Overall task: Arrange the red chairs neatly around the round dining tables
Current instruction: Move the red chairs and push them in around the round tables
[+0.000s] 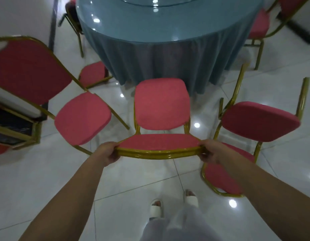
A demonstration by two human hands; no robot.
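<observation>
- Floor [46, 180]: glossy white tile, with lamp glare all over it.
- Surface [150, 23], 12 o'clock: round and glass-topped. A blue cloth [150, 63] hangs nearly to the floor.
- Left chair [83, 117], 9 o'clock: red seat and gold frame, angled toward the middle.
- Right chair [260, 120], 3 o'clock: appears tipped, with its back low beside our right forearm.
- Middle chair [162, 104], dead ahead: the one we are placing. Its seat faces 12 o'clock, with the front edge just short of the cloth, and it sits between its two neighbours.
- Tucked chair [92, 73], 11 o'clock: seat close against the cloth.
- Left hand [107, 153] and right hand [212, 151]: each is wrapped round a top corner of the middle chair's back, fingers curled over the gold rail.
- Risks, as we judge them:
  - Pushing further may snag the front legs in the cloth and drag it.
  - The gap is narrow, so a crooked shove would knock a neighbour.
  - On tile this slick the legs may skid and overshoot.
</observation>
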